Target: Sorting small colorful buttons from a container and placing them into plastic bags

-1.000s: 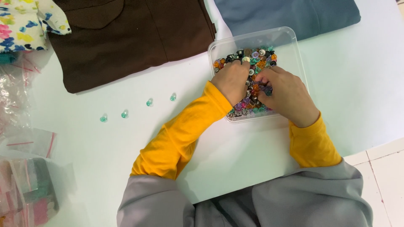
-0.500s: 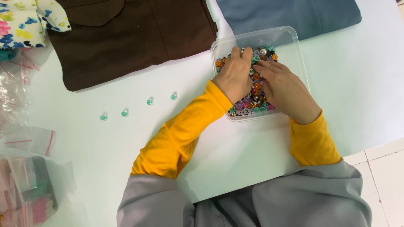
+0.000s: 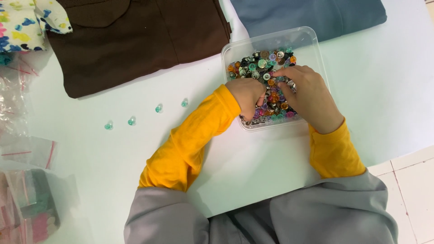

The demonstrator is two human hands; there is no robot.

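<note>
A clear plastic box (image 3: 312, 38) sits on the white table, filled with small colourful snap buttons (image 3: 262, 63). Both my hands, in yellow sleeves, are inside it. My left hand (image 3: 248, 96) rests at the box's near-left corner with its fingers curled in; what it holds, if anything, is hidden. My right hand (image 3: 308, 97) lies over the right part of the pile, fingers spread and touching the buttons, index finger pointing left. Several teal buttons (image 3: 158, 108) lie in a loose row on the table left of the box.
A folded brown garment (image 3: 135, 40) lies at the back left and a blue-grey one (image 3: 316, 13) behind the box. Floral cloth (image 3: 22, 22) and clear zip bags (image 3: 27, 153) line the left edge. The table's edge and floor tiles (image 3: 407, 180) show at the lower right.
My left hand has drawn back from the middle of the pile to the box's near-left corner and curled. My right hand has shifted slightly, fingers still in the buttons.
</note>
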